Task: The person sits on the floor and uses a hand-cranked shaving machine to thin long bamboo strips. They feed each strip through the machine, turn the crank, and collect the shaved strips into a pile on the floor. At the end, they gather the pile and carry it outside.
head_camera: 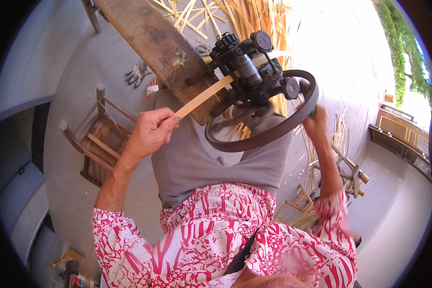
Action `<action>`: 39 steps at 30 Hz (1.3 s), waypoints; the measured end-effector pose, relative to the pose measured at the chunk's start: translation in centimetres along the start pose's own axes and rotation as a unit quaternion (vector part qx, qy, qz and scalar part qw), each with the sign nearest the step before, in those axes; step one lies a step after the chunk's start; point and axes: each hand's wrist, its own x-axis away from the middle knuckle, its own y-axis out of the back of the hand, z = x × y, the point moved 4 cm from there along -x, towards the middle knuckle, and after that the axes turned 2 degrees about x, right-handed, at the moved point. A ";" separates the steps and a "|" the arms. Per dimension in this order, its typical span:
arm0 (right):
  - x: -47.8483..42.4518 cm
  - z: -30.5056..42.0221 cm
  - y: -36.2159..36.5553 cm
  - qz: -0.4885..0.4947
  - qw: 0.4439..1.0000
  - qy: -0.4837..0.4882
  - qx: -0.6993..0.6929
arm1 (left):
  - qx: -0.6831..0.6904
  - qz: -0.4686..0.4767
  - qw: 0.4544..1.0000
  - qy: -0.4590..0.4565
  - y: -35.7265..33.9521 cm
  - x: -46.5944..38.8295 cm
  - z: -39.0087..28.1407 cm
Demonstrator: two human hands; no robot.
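Note:
My left hand (151,131) pinches the near end of a flat, pale strip (205,95), which looks like split bamboo. From my fingers the strip slants up to the right into a dark metal hand-cranked roller machine (249,70). A whitish length of strip (279,54) shows on the machine's far side. The machine sits at the near end of a worn wooden bench (151,39). At the right, my right hand (316,124) is closed around the green handle (313,112) of the iron handwheel (266,142). Part of that grip is hidden behind the wheel rim.
Long strips (259,18) lie in a heap beyond the machine. A small wooden chair (104,133) stands at my left, near a work glove (138,73) on the floor. Wooden stools (352,176) and thin strips (340,133) are at my right.

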 end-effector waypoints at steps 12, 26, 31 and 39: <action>-0.7 -2.0 -0.4 0.125 0.990 0.033 -0.053 | -0.078 -0.018 0.996 -0.026 -1.8 -3.5 -2.1; -3.5 -2.6 -0.5 -0.013 0.993 -0.076 0.091 | -0.012 0.061 0.997 0.050 -0.6 1.4 0.4; 6.8 -3.1 -20.1 0.263 0.953 -0.026 -0.149 | -0.027 0.065 0.997 -0.015 -3.7 -3.2 -1.5; -4.6 -5.6 -1.3 -0.033 0.997 -0.052 0.054 | -0.046 0.066 0.997 0.005 -2.6 -3.5 -3.8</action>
